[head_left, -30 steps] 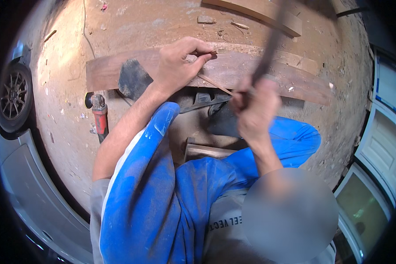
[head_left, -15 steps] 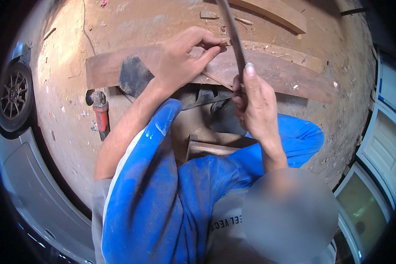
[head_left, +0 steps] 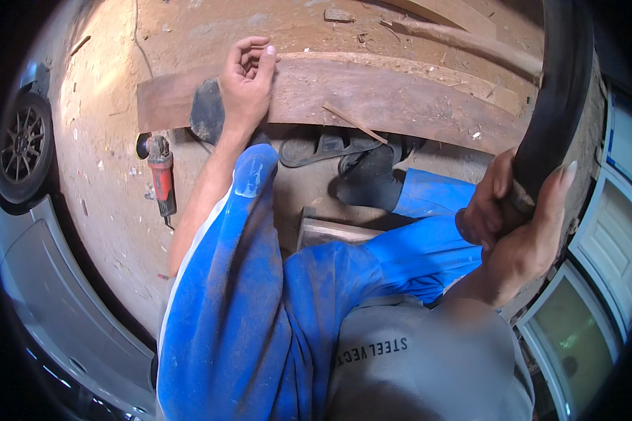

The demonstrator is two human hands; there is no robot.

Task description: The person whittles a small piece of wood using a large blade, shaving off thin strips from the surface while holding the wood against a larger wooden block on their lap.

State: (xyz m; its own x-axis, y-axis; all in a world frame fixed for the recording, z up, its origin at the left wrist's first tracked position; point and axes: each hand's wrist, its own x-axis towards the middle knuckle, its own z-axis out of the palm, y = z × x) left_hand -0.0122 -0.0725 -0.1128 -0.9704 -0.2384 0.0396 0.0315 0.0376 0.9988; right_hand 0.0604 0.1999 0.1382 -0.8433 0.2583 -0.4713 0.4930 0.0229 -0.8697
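My right hand (head_left: 516, 217), at the right, is wrapped round the grip end of a machete (head_left: 558, 84). Its long dark blade rises steeply toward the top edge, close to the camera and partly cut off by it. Over the left part of a long reddish-brown board (head_left: 400, 95) hovers my left hand (head_left: 249, 77), fingers loosely curled and thumb apart, with nothing visible in it. A thin wood stick (head_left: 354, 123) lies across the board's near edge. Small chips are scattered on the board.
An angle grinder (head_left: 161, 175) lies on the floor at left, beside a grey car (head_left: 63, 281). Beyond the board are planks (head_left: 463, 45) and a wood offcut (head_left: 338, 15). Nearer are a black sandal (head_left: 316, 151), my dark-socked foot (head_left: 369, 186) and a wooden piece (head_left: 337, 231). White-framed panels (head_left: 576, 330) stand at right.
My right hand has swung the machete right and up toward the camera, away from the board. My left hand has drawn back leftward, its pinch on a small wood piece loosened.
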